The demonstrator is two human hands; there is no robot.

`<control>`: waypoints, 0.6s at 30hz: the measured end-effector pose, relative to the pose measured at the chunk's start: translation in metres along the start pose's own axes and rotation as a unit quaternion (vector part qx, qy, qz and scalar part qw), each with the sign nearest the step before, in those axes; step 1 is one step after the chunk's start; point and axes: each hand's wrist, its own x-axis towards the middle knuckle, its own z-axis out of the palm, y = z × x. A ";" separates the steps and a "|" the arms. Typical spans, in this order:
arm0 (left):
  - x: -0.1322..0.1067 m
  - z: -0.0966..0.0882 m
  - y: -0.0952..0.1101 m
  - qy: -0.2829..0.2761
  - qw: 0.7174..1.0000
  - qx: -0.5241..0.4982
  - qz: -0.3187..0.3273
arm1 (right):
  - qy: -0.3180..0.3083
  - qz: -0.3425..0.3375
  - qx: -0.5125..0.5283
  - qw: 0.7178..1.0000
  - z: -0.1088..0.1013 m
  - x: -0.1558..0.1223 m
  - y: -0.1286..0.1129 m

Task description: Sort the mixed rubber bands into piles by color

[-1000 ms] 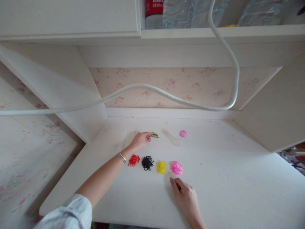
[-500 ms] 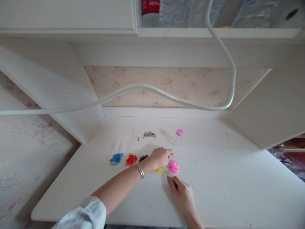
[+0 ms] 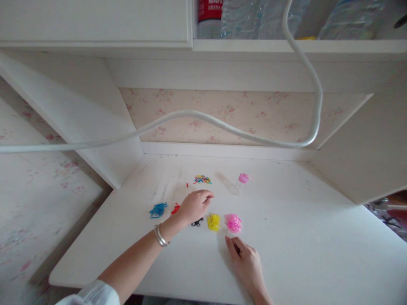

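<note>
My left hand (image 3: 197, 204), wearing bangles at the wrist, hovers over the table with its fingers curled together; what they hold, if anything, is hidden. Beneath it are a pile of black rubber bands (image 3: 197, 222) and a partly covered pile of red rubber bands (image 3: 175, 208). My right hand (image 3: 245, 259) rests closed near the front, its inside hidden. Just beyond it lie piles of pink rubber bands (image 3: 233, 223) and yellow rubber bands (image 3: 213, 222). Blue rubber bands (image 3: 158, 210) form a pile at the left. Mixed-colour rubber bands (image 3: 202, 179) lie farther back.
A clear container with a pink lid (image 3: 244, 178) is at the back right of the white table (image 3: 302, 237). One small red piece (image 3: 187, 185) lies beside the mixed bands. A white cable (image 3: 197, 114) crosses in front. Bottles (image 3: 210, 19) fill the shelf above.
My left hand has moved left and back, away from the pink pile, uncovering the yellow pile and now covering part of the red one. My right hand stays nearly in place.
</note>
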 end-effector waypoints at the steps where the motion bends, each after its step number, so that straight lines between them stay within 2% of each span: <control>1: -0.016 -0.005 -0.002 0.017 1.000 -0.006 -0.015 | -0.004 0.006 0.008 1.000 0.000 0.000 0.001; 3: -0.053 -0.008 -0.007 0.070 0.994 -0.053 -0.066 | -0.015 0.018 0.027 0.999 -0.002 0.000 0.001; 6: -0.113 -0.001 -0.023 0.112 0.974 -0.125 -0.154 | -0.039 0.016 0.056 0.998 -0.010 0.006 -0.006; 10: -0.176 0.015 -0.058 0.197 0.932 -0.135 -0.271 | -0.080 -0.038 0.042 0.995 -0.026 0.034 -0.040; 12: -0.195 0.020 -0.072 0.241 0.912 -0.126 -0.308 | -0.100 -0.074 0.005 0.992 -0.026 0.056 -0.065; 14: -0.204 0.024 -0.081 0.268 0.901 -0.116 -0.322 | -0.125 -0.095 -0.070 0.985 -0.018 0.082 -0.089; 15: -0.206 0.025 -0.082 0.273 0.900 -0.111 -0.321 | -0.142 -0.101 -0.119 0.978 -0.009 0.095 -0.101; 18: -0.204 0.028 -0.082 0.270 0.906 -0.095 -0.312 | -0.162 -0.107 -0.166 0.967 0.024 0.130 -0.128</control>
